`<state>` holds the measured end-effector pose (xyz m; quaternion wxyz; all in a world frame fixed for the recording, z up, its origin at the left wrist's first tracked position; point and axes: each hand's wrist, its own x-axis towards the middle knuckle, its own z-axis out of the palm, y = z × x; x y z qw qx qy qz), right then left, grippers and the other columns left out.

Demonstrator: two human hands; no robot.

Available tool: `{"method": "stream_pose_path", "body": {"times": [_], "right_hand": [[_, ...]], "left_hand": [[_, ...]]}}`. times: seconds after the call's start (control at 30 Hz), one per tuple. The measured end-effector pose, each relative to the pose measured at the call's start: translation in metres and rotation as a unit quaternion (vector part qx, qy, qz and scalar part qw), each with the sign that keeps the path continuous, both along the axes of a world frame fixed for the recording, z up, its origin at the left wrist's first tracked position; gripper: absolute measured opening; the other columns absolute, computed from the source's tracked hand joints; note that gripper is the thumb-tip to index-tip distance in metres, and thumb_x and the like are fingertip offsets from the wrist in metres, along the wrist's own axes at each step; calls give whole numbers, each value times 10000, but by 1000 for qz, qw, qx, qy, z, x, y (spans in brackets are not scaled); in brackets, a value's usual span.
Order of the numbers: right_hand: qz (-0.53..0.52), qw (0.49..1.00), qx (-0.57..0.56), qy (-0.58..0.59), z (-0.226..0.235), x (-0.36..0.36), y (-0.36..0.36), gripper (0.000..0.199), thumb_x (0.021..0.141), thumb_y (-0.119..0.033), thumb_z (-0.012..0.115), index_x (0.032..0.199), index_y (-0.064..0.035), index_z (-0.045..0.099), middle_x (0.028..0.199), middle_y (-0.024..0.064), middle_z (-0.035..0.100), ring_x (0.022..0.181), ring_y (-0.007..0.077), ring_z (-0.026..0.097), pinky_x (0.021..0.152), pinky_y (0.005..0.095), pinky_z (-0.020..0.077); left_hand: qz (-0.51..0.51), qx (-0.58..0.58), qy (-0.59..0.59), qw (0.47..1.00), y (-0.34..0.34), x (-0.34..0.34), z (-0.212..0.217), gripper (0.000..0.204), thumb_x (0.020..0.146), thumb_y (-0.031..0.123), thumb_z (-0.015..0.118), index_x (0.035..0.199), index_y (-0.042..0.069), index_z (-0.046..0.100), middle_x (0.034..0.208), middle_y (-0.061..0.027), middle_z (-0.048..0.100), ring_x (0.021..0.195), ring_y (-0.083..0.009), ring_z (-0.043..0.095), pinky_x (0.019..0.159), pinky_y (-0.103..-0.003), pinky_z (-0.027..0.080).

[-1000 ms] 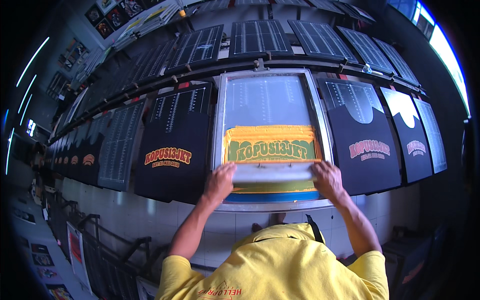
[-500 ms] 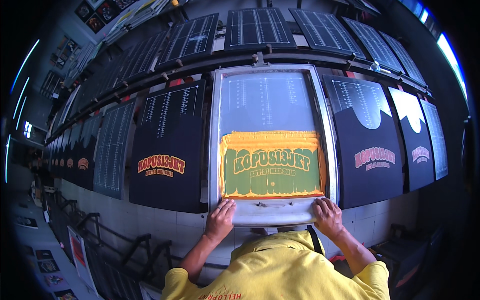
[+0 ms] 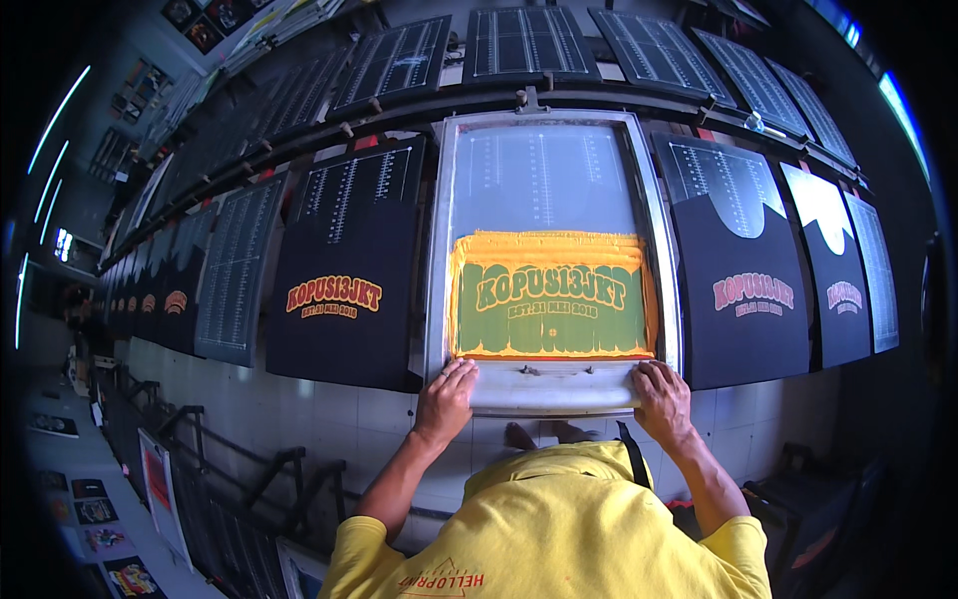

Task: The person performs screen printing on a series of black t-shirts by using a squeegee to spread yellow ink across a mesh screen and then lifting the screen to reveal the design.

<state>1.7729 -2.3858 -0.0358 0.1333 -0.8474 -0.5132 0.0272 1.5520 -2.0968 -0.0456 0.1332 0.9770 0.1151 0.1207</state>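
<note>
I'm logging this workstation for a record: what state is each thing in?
Screen frame: lowered, lying flat
Orange ink: spread across the near half, thickest along the far edge and sides
Squeegee: at the near end, gripped at both ends
Left hand: closed on the left end
Right hand: closed on the right end
Left dark shirt: laid flat, printed
Right dark shirt: laid flat, printed

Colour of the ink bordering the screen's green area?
Yellow-orange ink; shows best in the head view.

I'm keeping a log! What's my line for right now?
left hand: holds squeegee | right hand: holds squeegee | squeegee: at near end of screen frame | orange ink: on mesh
</note>
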Motion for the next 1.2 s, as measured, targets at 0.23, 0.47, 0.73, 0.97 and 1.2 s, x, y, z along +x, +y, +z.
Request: {"method": "stream_pose_path", "body": {"times": [0.23, 0.47, 0.73, 0.97, 1.2], "right_hand": [[1, 1000, -10, -16, -11, -13, -14, 465, 618, -69, 647, 1074, -23, 568, 1159, 128, 567, 1115, 309, 527, 909, 404, 454], [10, 997, 37, -68, -20, 35, 30, 359, 622, -23, 581, 981, -2, 575, 1074, 152, 597, 1006, 312, 580, 828, 396, 507], [-13, 998, -20, -53, -6, 135, 109, 183, 672, -27, 614, 854, -42, 602, 867, 122, 627, 846, 293, 624, 715, 397, 527], [10, 998, 38, -56, -8, 151, 111, 124, 687, -46, 600, 811, -40, 611, 771, 129, 628, 819, 322, 636, 702, 416, 529], [0, 996, 53, -76, 8, 86, 59, 262, 615, -78, 666, 867, -91, 593, 869, 90, 573, 855, 283, 595, 673, 396, 517]], "left_hand": [[3, 12, -15, 1000, -10, -9, -2, 315, 712, -69, 561, 1009, -23, 656, 1080, -138, 660, 1073, -268, 608, 942, -344, 480], [-8, 6, -29, 1000, 37, 40, -25, 362, 684, -95, 552, 1017, -11, 664, 1106, -143, 655, 1091, -279, 604, 943, -356, 483], [-8, -31, -21, 999, 117, 141, -13, 308, 688, -70, 553, 956, 2, 686, 1012, -162, 676, 952, -289, 655, 868, -365, 517], [18, -53, 35, 998, 122, 157, 4, 334, 668, -71, 548, 949, 29, 699, 949, -178, 677, 877, -322, 661, 822, -394, 527], [-6, -22, 2, 1000, 74, 86, 20, 321, 724, -67, 518, 1003, -3, 664, 1022, -188, 661, 931, -318, 649, 828, -398, 530]]}}
